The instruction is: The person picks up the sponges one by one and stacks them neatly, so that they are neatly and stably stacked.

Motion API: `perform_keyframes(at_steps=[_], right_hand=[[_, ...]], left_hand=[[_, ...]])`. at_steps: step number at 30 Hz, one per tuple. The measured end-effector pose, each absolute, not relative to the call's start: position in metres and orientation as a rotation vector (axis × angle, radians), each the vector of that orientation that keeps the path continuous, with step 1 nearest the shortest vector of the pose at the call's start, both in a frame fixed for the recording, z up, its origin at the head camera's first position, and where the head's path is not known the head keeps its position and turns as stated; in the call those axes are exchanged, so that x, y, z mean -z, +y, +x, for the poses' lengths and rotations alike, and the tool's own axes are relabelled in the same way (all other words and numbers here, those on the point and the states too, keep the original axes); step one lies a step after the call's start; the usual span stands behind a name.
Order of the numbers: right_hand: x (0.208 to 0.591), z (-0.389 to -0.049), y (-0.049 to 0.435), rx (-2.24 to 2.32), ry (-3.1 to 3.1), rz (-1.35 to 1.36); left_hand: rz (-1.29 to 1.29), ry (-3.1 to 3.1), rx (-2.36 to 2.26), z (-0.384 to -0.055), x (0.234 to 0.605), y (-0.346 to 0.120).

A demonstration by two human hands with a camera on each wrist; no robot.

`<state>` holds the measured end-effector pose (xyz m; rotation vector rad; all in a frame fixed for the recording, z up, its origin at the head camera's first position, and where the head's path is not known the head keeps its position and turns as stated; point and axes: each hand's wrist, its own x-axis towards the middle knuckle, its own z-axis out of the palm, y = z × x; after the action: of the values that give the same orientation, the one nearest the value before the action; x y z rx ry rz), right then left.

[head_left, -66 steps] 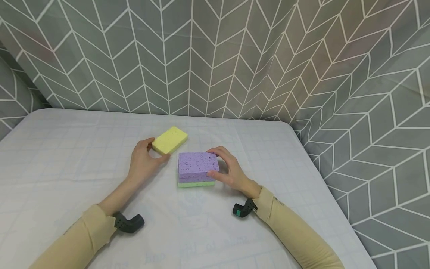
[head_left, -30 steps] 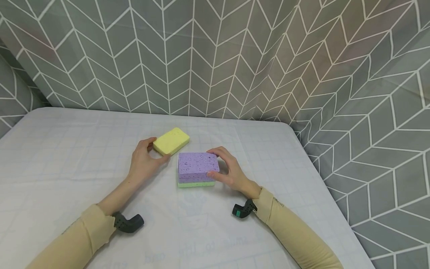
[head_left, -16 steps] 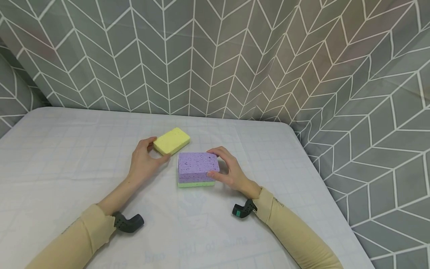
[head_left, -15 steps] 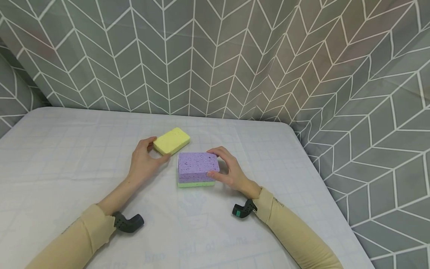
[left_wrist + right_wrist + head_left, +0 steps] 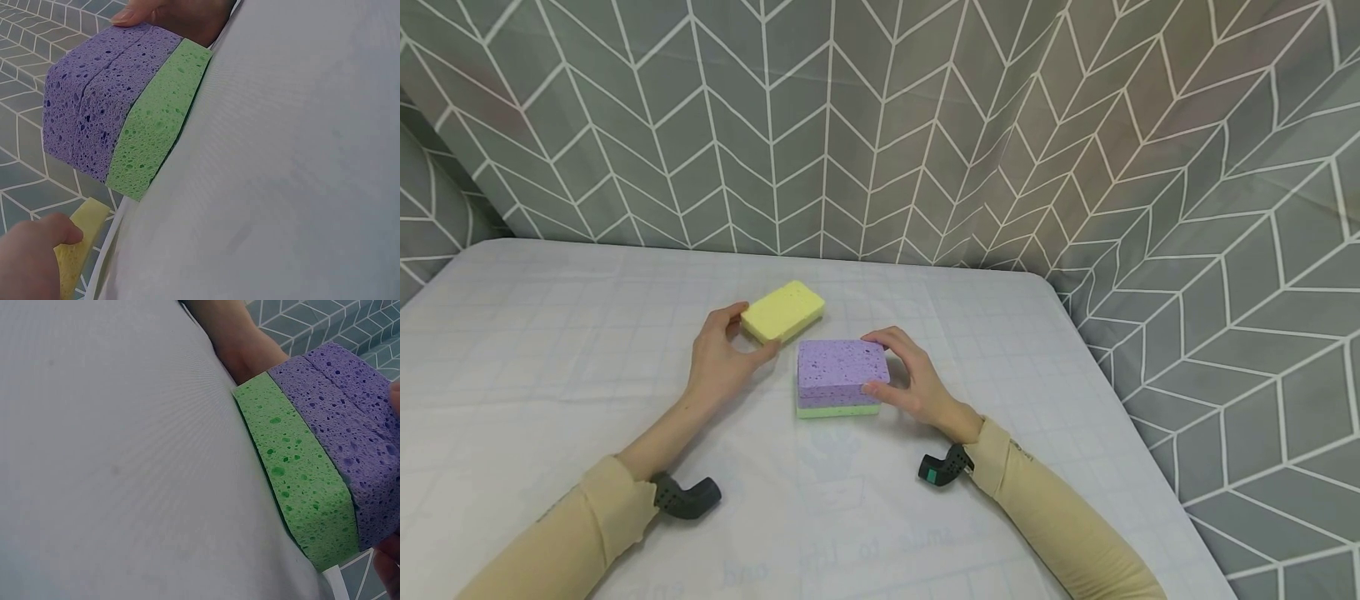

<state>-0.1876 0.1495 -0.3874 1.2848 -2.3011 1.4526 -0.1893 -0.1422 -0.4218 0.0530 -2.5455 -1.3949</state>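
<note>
In the head view my left hand (image 5: 721,354) holds a yellow sponge (image 5: 784,310) between thumb and fingers, toward the table's far side. Nearer and to the right sits a stack of sponges: two purple sponges (image 5: 841,362) on top of a green sponge (image 5: 838,411). My right hand (image 5: 917,379) grips the upper purple sponge at its right end, thumb on the near side and fingers on the far side. The left wrist view shows the seam between the purple sponges (image 5: 103,94) and the green sponge (image 5: 159,119) lying flat on the cloth.
A pale, faintly printed cloth (image 5: 587,350) covers the table. Grey curtains with white zigzag lines (image 5: 850,125) hang behind it and along its right side. A dark wrist camera (image 5: 688,497) sits at the left cuff, and another wrist camera (image 5: 946,465) at the right cuff.
The left hand and yellow sponge first shifted slightly right, then a touch up in the head view during the last half second. The right hand and the stack have stayed still.
</note>
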Motion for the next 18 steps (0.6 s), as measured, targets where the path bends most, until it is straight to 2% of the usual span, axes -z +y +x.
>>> perform_keyframes(at_steps=[18], right_hand=[[0.3891,-0.1879,0.1499,-1.456,-2.284,1.301]], left_hand=[[-0.051,-2.397,1.466,-0.1909,0.4249,-0.1417]])
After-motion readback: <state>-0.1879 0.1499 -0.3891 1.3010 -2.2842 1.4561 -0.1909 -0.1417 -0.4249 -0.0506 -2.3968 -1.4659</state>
